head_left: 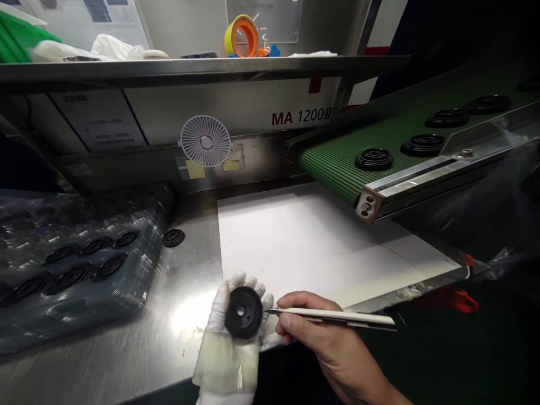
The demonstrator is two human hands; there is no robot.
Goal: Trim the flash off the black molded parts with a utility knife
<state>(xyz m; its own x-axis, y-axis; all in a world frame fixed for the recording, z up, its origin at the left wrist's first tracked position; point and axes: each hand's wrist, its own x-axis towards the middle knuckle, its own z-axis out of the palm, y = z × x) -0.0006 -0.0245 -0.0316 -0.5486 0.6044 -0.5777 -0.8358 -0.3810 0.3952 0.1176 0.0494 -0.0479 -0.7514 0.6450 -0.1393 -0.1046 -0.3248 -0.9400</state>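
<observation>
My left hand (228, 349), in a white glove, cups a round black plastic part (248, 315) with a small hole at its middle. The fingers curl around its far side and the thumb lies on its near left edge. Bare and ungloved, my right hand (316, 332) pinches a slim knife (341, 316) with a pale handle. The knife's dark tip points left and is at the right rim of the black part; whether it touches I cannot tell. Another black ringed part (173, 238) lies on the steel table (185, 281), beyond my left hand.
At left, stacked clear trays (130, 287) hold several black parts. A green conveyor belt (333, 163) at right carries several more, its end over a white sheet (274, 236). A small fan (206, 140) is under the shelf (181, 67), where a tape roll (230, 39) stands.
</observation>
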